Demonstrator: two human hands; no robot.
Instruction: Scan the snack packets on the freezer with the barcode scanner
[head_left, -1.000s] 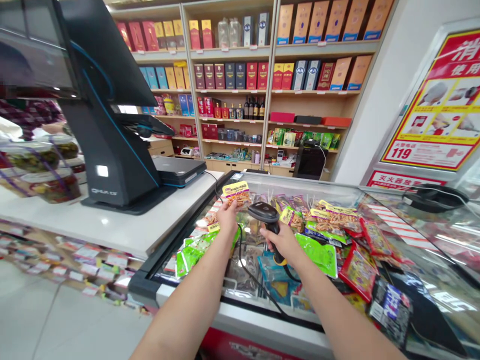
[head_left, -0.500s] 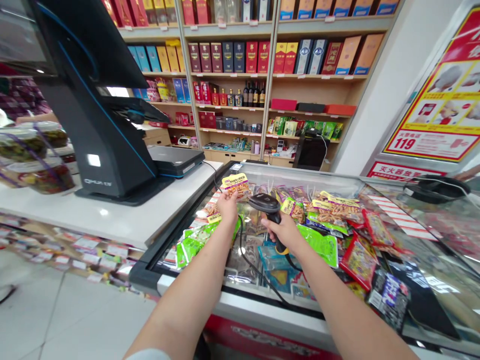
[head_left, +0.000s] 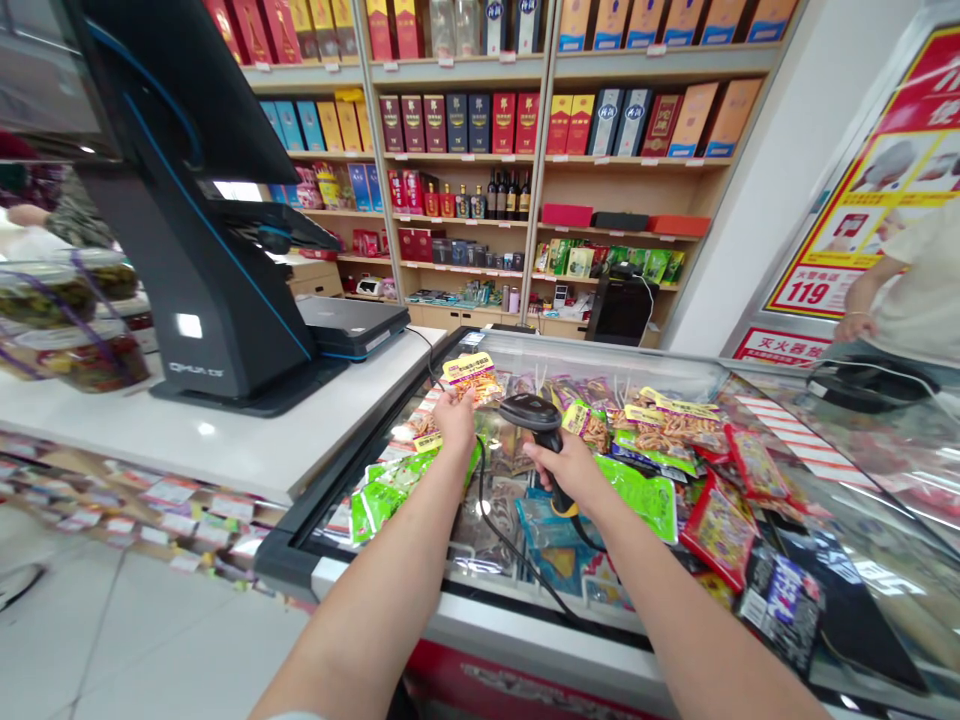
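Okay, nearest stuff first?

Glass-topped case [head_left: 281, 555], dark rim, slick flat top, under both forearms. Right of the right forearm: black pack [head_left: 784, 605], crinkly film, then red packs [head_left: 720, 530], glossy and pillow-shaped. Piled loosely on that side, probably to be out of the hands' way. Green pouch [head_left: 386, 500] beside the left forearm, soft and wrinkled.

Right hand?

Right hand [head_left: 571, 468]: curled round the handle of the barcode scanner [head_left: 529, 408]. Matte black plastic, pistol-shaped, rounded head. Handle suits a fist; upright hold turns the head toward the left hand. Can't tell if a finger is on the trigger.

Left hand [head_left: 454, 425]?

Thumb and finger pinched together on the lower edge of the snack pack [head_left: 472, 370]. Thin film, stiff-looking yellow header, knobbly contents. Low pinch probably leaves the print uncovered. Pack sits just past the left fingertips, left of the scanner head, not touching it. Other fingers: can't tell.

Farther out?

White tabletop [head_left: 225, 425] left of the left hand, smooth, carrying the terminal [head_left: 217, 310]. Beyond both hands, wooden shelves of stiff cartons [head_left: 457, 122], squared up, likely so the fronts read.
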